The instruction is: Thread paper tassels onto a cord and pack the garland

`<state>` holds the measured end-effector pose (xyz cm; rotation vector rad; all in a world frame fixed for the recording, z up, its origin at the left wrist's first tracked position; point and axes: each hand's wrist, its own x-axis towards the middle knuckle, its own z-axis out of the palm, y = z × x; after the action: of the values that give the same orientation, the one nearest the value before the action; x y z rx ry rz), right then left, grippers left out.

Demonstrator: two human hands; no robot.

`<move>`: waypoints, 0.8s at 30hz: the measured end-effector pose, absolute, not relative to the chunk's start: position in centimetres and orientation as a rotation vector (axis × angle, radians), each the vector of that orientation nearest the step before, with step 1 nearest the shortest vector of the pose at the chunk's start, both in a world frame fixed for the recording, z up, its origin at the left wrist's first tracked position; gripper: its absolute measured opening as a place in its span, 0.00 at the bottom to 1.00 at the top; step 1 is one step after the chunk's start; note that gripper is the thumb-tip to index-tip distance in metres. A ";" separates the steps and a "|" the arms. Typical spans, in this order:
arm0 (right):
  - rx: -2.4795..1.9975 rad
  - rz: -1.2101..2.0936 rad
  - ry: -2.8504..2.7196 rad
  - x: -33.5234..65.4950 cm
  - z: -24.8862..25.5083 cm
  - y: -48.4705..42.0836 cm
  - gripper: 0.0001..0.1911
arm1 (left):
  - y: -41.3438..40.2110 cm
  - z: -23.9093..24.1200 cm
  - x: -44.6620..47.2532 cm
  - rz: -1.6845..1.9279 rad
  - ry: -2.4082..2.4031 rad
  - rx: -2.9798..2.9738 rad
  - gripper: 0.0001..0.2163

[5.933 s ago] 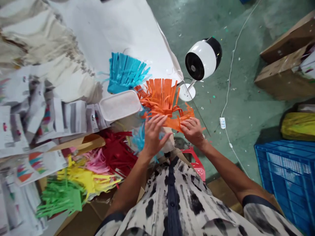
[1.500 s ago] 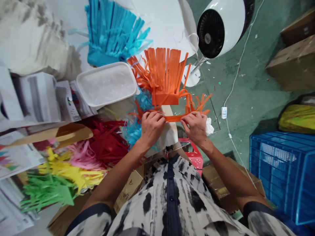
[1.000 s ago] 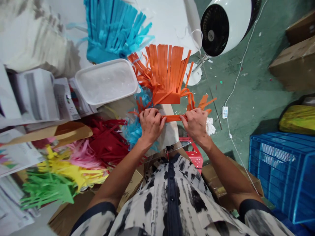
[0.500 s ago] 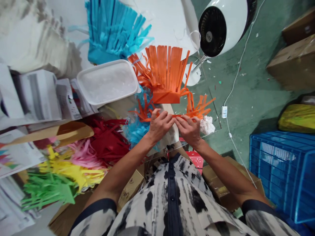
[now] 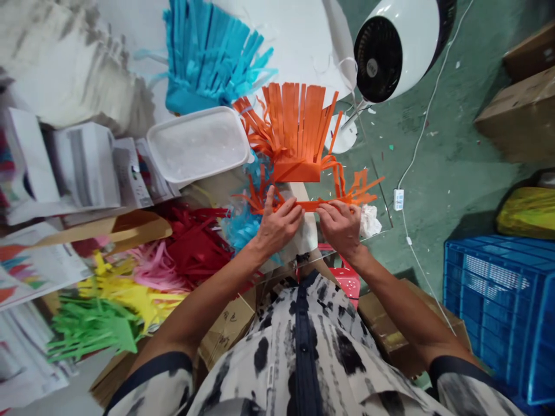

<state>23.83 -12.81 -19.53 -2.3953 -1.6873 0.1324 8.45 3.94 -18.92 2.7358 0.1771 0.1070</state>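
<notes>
My left hand (image 5: pixel 280 225) rests on the left part of an orange fringed strip (image 5: pixel 309 206), its fingertips closed on the near edge and one finger pointing away from me. On the right part, my right hand (image 5: pixel 340 224) has its fingers pressed together on the same strip. Between the hands the band lies flat and straight, with loose orange fringe spilling out past both sides. Just beyond it sits a stack of orange fringed pieces (image 5: pixel 298 171) with the fringe pointing away. Whether the strip is paper or cloth I cannot tell.
Left of the stack stands a white plastic tub (image 5: pixel 199 147), with blue fringe (image 5: pixel 208 63) behind it. Red (image 5: pixel 195 240), yellow (image 5: pixel 151 303) and green fringe (image 5: pixel 93 323) lie at left. At right are a white fan (image 5: pixel 403 46), a cable and a blue crate (image 5: pixel 489 312).
My hands have moved apart along the orange strip, baring a flat stretch of band between them. The whole view has shifted slightly to the right.
</notes>
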 end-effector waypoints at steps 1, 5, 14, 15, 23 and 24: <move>-2.386 0.140 -1.686 24.1 -19.7 -12.7 0.13 | 4.6 -18.8 8.0 0.136 0.208 2.751 0.14; -2.339 0.167 -1.720 25.1 -20.0 -12.8 0.12 | 6.3 -17.5 6.8 0.266 0.409 2.766 0.12; -2.407 0.218 -1.672 24.7 -19.6 -11.8 0.12 | 2.6 -19.0 11.3 0.009 0.267 2.784 0.11; -2.410 0.221 -1.668 24.6 -19.6 -11.8 0.12 | 2.5 -19.4 11.5 -0.025 0.274 2.782 0.11; -2.471 0.235 -1.532 26.3 -18.9 -12.9 0.10 | 3.5 -19.8 10.6 -0.001 0.456 2.733 0.11; -2.484 0.243 -1.506 26.5 -18.7 -13.0 0.09 | 3.7 -19.8 10.6 0.006 0.485 2.729 0.11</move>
<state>26.49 -12.96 -18.72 -2.4840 -1.5063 0.2429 10.59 3.66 -19.83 2.7286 0.4852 0.0060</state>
